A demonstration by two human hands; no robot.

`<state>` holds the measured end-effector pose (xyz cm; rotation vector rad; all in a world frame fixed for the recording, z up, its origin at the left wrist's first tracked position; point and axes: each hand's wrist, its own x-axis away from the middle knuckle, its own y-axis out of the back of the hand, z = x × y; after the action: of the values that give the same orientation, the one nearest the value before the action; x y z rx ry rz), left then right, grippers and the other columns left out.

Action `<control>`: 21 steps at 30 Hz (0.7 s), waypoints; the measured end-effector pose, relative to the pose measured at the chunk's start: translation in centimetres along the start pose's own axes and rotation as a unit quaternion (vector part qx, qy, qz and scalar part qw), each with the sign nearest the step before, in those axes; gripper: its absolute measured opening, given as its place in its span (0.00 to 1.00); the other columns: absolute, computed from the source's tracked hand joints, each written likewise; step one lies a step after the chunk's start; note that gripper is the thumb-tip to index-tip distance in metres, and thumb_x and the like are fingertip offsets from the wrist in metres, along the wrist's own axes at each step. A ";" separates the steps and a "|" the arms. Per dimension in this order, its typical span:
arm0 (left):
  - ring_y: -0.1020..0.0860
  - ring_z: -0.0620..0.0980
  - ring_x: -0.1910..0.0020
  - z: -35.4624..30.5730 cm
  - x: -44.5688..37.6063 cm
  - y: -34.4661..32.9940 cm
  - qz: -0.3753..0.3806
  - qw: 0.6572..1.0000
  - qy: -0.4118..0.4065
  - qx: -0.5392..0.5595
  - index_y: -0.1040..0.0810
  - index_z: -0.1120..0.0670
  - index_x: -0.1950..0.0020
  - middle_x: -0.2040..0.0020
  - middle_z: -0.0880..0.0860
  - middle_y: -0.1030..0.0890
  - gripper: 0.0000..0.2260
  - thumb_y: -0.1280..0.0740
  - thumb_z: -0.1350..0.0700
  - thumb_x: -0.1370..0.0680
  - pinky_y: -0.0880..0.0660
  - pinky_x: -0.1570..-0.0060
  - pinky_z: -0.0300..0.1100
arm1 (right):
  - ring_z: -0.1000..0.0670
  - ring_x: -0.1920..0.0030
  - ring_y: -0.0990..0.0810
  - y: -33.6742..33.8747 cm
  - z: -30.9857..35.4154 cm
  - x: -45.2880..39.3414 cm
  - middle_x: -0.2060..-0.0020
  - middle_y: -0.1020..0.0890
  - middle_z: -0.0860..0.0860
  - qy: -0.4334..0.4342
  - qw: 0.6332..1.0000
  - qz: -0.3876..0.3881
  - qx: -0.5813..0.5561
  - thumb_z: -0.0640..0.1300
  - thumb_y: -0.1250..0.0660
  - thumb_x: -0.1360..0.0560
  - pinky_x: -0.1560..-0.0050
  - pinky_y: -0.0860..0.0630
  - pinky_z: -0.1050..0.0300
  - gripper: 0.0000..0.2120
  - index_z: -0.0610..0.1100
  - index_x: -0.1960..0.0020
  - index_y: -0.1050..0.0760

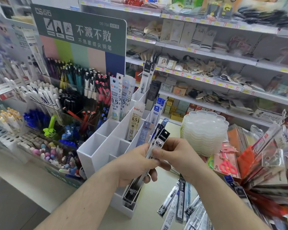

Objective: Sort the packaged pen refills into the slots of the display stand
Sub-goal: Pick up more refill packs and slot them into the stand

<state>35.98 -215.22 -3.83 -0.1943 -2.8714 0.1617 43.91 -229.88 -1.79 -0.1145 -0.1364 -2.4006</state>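
Note:
A white display stand (96, 146) with several open slots stands in the middle of the counter. Several slots hold upright refill packs (119, 97), and one tall dark-topped pack (146, 75) stands at the back. My left hand (133, 165) grips a small bundle of black-topped refill packs (160, 138) in front of the stand. My right hand (178, 156) pinches the front pack of that bundle with thumb and fingers. A loose pile of refill packs (181, 205) lies on the counter at the lower right.
Pen displays (70, 90) under a green sign (80, 32) fill the left. A stack of clear plastic dishes (204, 131) stands right of the stand. Packaged scissors (226, 165) and other hanging packs crowd the right edge. Store shelves run behind.

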 end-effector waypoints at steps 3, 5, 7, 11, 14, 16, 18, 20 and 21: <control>0.20 0.49 0.68 -0.1 -0.1 0.2 0.001 1.000 -0.001 0.016 0.26 0.51 0.40 0.51 0.55 0.15 0.13 0.34 0.54 0.24 0.26 0.72 0.38 | 0.53 0.75 0.29 0.0 0.2 -0.1 0.73 0.22 0.49 -0.007 1.000 -0.005 -0.025 0.33 0.28 0.25 0.74 0.33 0.60 0.06 0.37 0.61 0.21; 0.18 0.51 0.65 -0.2 0.1 0.6 -0.012 1.000 0.007 0.010 0.24 0.49 0.39 0.50 0.54 0.15 0.13 0.32 0.51 0.23 0.23 0.69 0.40 | 0.53 0.74 0.33 0.5 0.4 -0.4 0.74 0.25 0.50 -0.007 0.998 -0.045 -0.043 0.34 0.28 0.25 0.71 0.35 0.60 0.08 0.39 0.63 0.22; 0.18 0.51 0.63 -0.3 0.4 1.0 -0.049 0.999 0.019 -0.013 0.21 0.45 0.41 0.50 0.52 0.14 0.09 0.33 0.48 0.20 0.23 0.68 0.40 | 0.52 0.73 0.35 1.4 0.7 -0.8 0.73 0.27 0.49 0.000 0.992 -0.089 -0.084 0.34 0.29 0.25 0.71 0.37 0.61 0.03 0.35 0.57 0.22; 0.25 0.44 0.73 -0.8 0.5 1.3 -0.147 0.983 -0.009 -0.105 0.19 0.47 0.48 0.62 0.48 0.17 0.08 0.37 0.50 0.17 0.31 0.74 0.34 | 0.53 0.74 0.33 2.3 1.2 -1.7 0.68 0.27 0.46 -0.012 0.978 -0.132 -0.163 0.38 0.29 0.26 0.74 0.34 0.64 0.05 0.38 0.53 0.24; 0.32 0.38 0.76 -1.5 0.0 1.3 -0.168 0.970 -0.050 -0.168 0.19 0.50 0.49 0.68 0.45 0.22 0.09 0.39 0.51 0.16 0.35 0.73 0.35 | 0.54 0.74 0.27 2.0 1.8 -2.3 0.67 0.19 0.47 -0.020 0.964 -0.084 -0.250 0.40 0.28 0.31 0.72 0.27 0.64 0.05 0.40 0.57 0.23; 0.32 0.37 0.77 -2.3 -0.1 1.4 -0.166 0.968 -0.057 -0.179 0.20 0.48 0.49 0.68 0.45 0.22 0.09 0.39 0.52 0.16 0.35 0.73 0.34 | 0.55 0.74 0.25 1.7 2.2 -2.7 0.67 0.18 0.47 -0.024 0.959 -0.044 -0.280 0.41 0.29 0.31 0.70 0.24 0.65 0.06 0.40 0.56 0.22; 0.30 0.38 0.78 -3.5 -0.1 1.4 -0.174 0.969 -0.054 -0.167 0.20 0.46 0.49 0.68 0.46 0.19 0.09 0.39 0.54 0.16 0.33 0.75 0.32 | 0.54 0.74 0.24 1.6 2.8 -3.2 0.68 0.19 0.46 -0.027 0.964 -0.015 -0.263 0.42 0.28 0.32 0.69 0.23 0.64 0.10 0.38 0.53 0.22; 0.26 0.42 0.76 -4.9 -0.1 1.6 -0.196 0.965 -0.062 -0.161 0.20 0.45 0.49 0.64 0.47 0.17 0.08 0.39 0.55 0.17 0.32 0.75 0.32 | 0.52 0.72 0.20 1.7 3.6 -3.7 0.68 0.19 0.45 -0.027 0.971 0.012 -0.236 0.42 0.28 0.32 0.67 0.21 0.62 0.12 0.37 0.52 0.22; 0.23 0.43 0.73 -5.6 -0.1 1.8 -0.217 0.958 -0.072 -0.172 0.20 0.45 0.48 0.61 0.46 0.17 0.07 0.38 0.54 0.17 0.31 0.74 0.32 | 0.51 0.71 0.19 1.9 4.3 -4.1 0.68 0.18 0.44 -0.023 0.973 0.019 -0.229 0.42 0.29 0.31 0.66 0.20 0.60 0.12 0.36 0.51 0.22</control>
<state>37.74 -212.93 1.29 0.4006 -2.9791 -0.4236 48.46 -227.98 2.07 -0.3818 0.3986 -2.3510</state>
